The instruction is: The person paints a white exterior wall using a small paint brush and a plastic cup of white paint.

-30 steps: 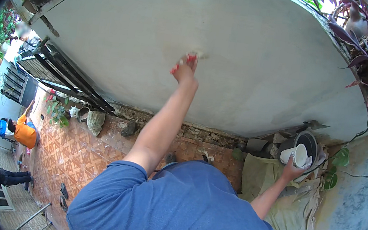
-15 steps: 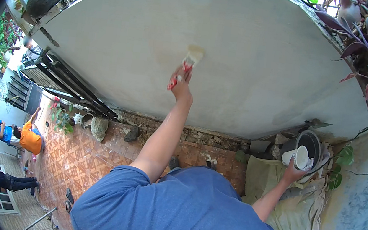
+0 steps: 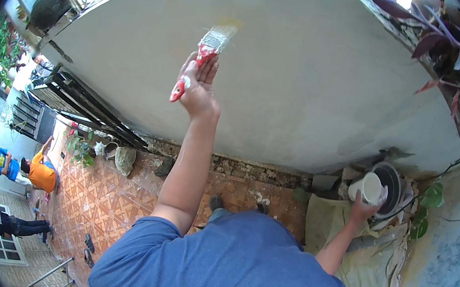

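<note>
My left hand (image 3: pixel 198 89) is closed around the red handle of a paintbrush (image 3: pixel 215 39). White paint smears its ferrule and handle, and the pale bristles point up at the grey plastered wall (image 3: pixel 305 89); whether the tips touch it I cannot tell. Down at the right, my right hand (image 3: pixel 367 208) grips a white cup (image 3: pixel 363 187), its fingers wrapped round the side and smudged with white. Behind that cup stands a dark bucket (image 3: pixel 391 177), partly hidden. What the cup holds is not clear to see.
A green-grey cloth (image 3: pixel 360 271) covers the floor at the right. Patterned tiles (image 3: pixel 88 195) spread leftward, with stones (image 3: pixel 124 161) and a potted plant (image 3: pixel 81 148) along the wall's foot. A black metal rack (image 3: pixel 88 103) leans there. Several people are at the far left.
My left hand has moved up and left with the paintbrush, nearer to my head. The cup in my right hand has shifted slightly left and up.
</note>
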Demonstrator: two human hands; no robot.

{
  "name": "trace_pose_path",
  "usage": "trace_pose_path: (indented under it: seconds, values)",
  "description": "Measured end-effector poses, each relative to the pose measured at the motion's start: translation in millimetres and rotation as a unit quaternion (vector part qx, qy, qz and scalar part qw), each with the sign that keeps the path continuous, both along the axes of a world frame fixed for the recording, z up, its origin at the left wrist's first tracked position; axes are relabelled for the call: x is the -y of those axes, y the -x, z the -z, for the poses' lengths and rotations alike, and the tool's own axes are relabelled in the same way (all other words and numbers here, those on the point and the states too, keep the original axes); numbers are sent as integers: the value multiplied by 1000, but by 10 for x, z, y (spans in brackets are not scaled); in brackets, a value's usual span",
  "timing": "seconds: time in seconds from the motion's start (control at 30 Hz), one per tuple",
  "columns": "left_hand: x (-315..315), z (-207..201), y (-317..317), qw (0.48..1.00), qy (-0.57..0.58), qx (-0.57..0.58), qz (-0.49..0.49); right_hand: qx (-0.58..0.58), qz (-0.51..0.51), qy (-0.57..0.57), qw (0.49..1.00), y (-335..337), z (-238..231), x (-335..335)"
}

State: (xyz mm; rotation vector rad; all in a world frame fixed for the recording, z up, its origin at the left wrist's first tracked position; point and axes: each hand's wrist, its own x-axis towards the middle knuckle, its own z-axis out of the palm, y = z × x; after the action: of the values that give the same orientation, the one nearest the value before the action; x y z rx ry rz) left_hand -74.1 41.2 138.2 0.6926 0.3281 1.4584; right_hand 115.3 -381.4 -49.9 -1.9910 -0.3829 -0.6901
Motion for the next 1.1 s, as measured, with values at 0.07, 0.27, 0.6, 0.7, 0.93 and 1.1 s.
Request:
trace_pose_path:
  seconds: [0.07,0.27,0.6,0.7,0.93,1.1]
  values:
    - [308,20,126,998,-11,-50,33,87,-14,46,995,-103,159,-87]
    - [900,334,384,940,57,-252,221,83,-135,35,987,75,-71,-986]
    - [1374,165,230,862,-160,-432,210,115,-326,38,937,500,-267,-1808]
    - [1398,359,158,845,-153,-464,217,123,-377,75,915,630,-379,-1860]
    - [1367,703,154,779,-192,-571,175,143,-438,48,886,796,-376,-1946]
    - [1256,766,354,898,150,-312,272,88,-415,105,899,728,-393,-1885]
